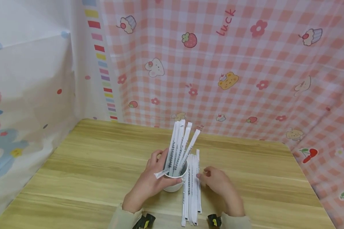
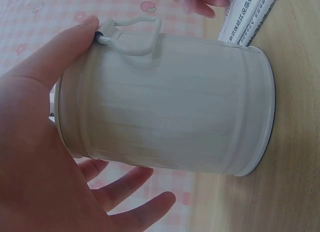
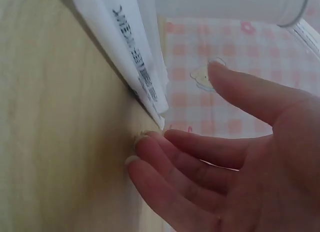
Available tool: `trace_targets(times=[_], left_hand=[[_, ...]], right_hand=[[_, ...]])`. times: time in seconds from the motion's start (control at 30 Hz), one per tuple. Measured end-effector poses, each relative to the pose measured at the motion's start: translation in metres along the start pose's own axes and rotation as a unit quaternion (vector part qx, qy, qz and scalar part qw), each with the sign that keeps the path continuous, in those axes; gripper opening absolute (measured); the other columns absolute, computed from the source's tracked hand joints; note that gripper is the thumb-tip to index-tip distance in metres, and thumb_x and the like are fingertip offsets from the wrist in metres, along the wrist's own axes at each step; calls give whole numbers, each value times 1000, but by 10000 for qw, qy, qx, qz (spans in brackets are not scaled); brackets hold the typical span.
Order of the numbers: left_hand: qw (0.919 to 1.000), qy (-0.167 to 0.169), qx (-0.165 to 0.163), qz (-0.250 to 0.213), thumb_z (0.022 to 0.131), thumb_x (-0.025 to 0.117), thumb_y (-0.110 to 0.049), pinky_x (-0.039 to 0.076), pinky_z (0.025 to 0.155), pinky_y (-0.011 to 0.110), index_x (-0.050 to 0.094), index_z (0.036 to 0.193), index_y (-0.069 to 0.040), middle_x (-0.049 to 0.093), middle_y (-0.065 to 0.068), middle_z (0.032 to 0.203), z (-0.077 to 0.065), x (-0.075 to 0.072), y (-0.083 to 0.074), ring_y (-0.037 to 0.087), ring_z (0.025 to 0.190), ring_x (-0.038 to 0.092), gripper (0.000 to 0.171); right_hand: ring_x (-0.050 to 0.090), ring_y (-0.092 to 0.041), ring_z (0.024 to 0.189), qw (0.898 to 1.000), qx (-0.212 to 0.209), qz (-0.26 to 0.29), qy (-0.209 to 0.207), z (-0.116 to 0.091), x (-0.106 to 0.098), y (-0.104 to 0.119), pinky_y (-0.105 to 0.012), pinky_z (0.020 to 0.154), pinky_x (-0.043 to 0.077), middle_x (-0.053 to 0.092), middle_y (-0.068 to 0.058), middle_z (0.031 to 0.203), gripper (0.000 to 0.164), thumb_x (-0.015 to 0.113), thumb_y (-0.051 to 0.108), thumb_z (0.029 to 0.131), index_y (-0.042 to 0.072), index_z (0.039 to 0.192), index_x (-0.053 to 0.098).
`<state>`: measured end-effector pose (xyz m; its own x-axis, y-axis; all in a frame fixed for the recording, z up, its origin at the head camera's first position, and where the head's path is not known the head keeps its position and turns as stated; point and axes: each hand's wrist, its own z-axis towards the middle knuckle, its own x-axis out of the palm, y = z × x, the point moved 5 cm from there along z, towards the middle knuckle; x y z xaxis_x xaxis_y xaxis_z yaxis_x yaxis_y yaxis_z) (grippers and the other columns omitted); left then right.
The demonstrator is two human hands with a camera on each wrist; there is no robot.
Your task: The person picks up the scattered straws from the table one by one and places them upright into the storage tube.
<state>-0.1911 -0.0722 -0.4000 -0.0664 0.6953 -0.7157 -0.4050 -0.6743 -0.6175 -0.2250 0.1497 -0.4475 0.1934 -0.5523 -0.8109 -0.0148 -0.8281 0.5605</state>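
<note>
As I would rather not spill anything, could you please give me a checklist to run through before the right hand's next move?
1. Cup upright: ok.
2. Left hand steadying the cup: ok, thumb and fingers are around it.
3. Packets in the cup all standing steeply: not ok, one stray packet slants low to the left.
4. Right hand holding a packet: not ok, nothing between thumb and fingers.
5. Pile of packets within easy reach: ok, right beside its fingertips.
6. Pile's exact count: cannot tell, they overlap.

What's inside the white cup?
Long, thin paper packets stand bunched in the white cup, their tops sticking out, with one end poking out low on the left. Their bottom ends and the cup's bottom can't be seen; they're covered.
</note>
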Motion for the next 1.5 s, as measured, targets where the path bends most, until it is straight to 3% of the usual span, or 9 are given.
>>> trace_targets(times=[0.17, 0.37, 0.53, 0.77, 1.07, 1.5], left_hand=[[10000, 64, -38, 7, 63, 73, -52, 43, 78, 41, 19, 143, -19, 30, 14, 129, 0, 0, 0, 28, 105, 40, 102], [9999, 82, -71, 17, 63, 73, -53, 42, 79, 40, 18, 143, -20, 30, 13, 130, 0, 1, 1, 28, 105, 40, 103], [10000, 26, -21, -3, 62, 74, -52, 42, 79, 41, 18, 143, -21, 30, 14, 129, 1, 0, 1, 28, 106, 40, 103], [9999, -87, 75, -21, 61, 75, -49, 43, 78, 42, 20, 143, -19, 31, 15, 129, 0, -2, -1, 30, 105, 41, 103], [10000, -18, 57, -35, 63, 75, -49, 43, 78, 41, 19, 143, -19, 30, 15, 130, 0, -2, -2, 30, 106, 40, 102], [10000, 73, -21, -11, 64, 73, -51, 43, 77, 41, 18, 143, -19, 29, 15, 131, 0, -1, -1, 30, 106, 39, 102]], right_hand=[[50, -16, 66, 9995, 202, -69, 222, 2, 11, -1, -31, 58, 41, 56, 0, 73, 38, 66, 40, 76, 6, 94, 62], [49, -16, 60, 9989, 217, -111, 390, 1, 19, 5, -29, 53, 39, 54, 0, 68, 26, 69, 33, 75, 9, 81, 61], [48, -15, 49, 9986, 178, -155, 471, -2, 22, 10, -29, 47, 37, 51, -2, 59, 18, 65, 26, 78, 11, 72, 59], [46, -15, 42, 9983, 107, -250, 511, -4, 23, 12, -29, 44, 37, 50, -2, 52, 18, 60, 22, 79, 11, 65, 58], [49, -16, 44, 9973, 292, 201, 647, -5, 24, 7, -28, 44, 40, 51, -4, 55, 20, 59, 23, 81, 8, 68, 57], [49, -18, 44, 9963, 566, 639, -21, -9, -6, 0, -29, 42, 40, 52, -8, 55, 21, 53, 24, 86, 7, 73, 56]])
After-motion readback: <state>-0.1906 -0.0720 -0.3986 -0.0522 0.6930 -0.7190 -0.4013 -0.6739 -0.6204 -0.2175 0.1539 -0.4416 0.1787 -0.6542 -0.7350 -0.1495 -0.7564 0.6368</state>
